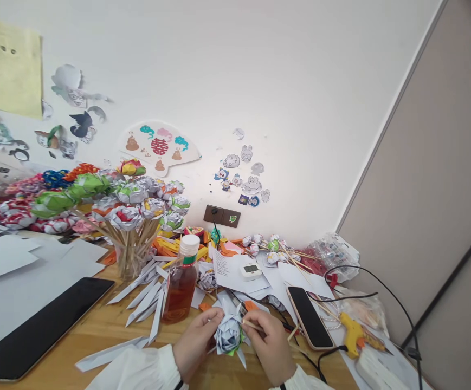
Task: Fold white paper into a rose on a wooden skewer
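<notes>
A white folded-paper flower (pixel 229 335) with some green at its lower edge is between my two hands, above the wooden table. My left hand (pixel 198 341) is closed on the flower's left side, thumb and fingers pinching the paper. On the other side, my right hand (pixel 271 344) is closed around a thin wooden stick (pixel 253 325) whose tip reaches the flower's right edge. Whether the stick touches the paper I cannot tell. Just beyond my left hand stands a bottle of amber liquid (pixel 181 287) with a white cap. Folded white paper strips (pixel 146 295) lie to its left.
A black tablet (pixel 48 327) lies at left beside white sheets (pixel 56 260). Finished paper flowers on sticks fill a clear cup (pixel 131 260). On the right are a phone (pixel 310 317), a yellow glue gun (pixel 352 333) and looping black cables (pixel 408 309). A white timer (pixel 251 270) sits on papers.
</notes>
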The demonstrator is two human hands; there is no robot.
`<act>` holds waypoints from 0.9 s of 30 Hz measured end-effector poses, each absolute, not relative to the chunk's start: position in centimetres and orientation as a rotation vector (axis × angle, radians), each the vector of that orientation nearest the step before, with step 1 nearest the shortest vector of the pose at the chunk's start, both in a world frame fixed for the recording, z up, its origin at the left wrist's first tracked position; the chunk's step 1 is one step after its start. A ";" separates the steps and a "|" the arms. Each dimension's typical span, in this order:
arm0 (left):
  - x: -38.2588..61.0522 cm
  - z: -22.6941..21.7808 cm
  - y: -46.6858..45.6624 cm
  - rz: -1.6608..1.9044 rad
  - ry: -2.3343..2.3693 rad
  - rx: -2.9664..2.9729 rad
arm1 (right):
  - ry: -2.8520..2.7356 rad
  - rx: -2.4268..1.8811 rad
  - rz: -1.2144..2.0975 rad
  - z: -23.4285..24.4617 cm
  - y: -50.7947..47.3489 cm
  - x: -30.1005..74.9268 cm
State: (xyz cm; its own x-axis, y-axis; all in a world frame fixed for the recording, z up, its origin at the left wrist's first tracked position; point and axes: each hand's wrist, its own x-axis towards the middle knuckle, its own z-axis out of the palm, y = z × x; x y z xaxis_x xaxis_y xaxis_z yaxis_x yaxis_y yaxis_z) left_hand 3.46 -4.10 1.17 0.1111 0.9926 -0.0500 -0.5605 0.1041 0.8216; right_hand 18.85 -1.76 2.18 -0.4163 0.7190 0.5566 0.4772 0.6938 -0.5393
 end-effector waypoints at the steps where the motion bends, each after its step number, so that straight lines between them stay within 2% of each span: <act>1: 3.5 1.2 -4.1 1.312 0.738 0.749 | -2.086 -0.913 0.393 2.1 -1.8 18.9; 22: 3.3 0.4 -3.6 1.327 0.781 0.780 | -2.064 -0.882 0.347 2.5 -1.7 19.2; 27: 3.0 -0.3 -2.9 1.360 0.794 0.785 | -2.065 -0.923 0.223 2.4 -2.2 19.1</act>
State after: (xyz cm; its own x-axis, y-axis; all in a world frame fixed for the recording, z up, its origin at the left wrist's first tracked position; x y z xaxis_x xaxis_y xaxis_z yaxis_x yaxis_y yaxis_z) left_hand 3.00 -2.92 -0.26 0.0488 0.9982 -0.0342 -0.5201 0.0547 0.8524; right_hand 19.08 -2.24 2.40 -0.3745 0.6824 0.6278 0.5325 0.7125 -0.4569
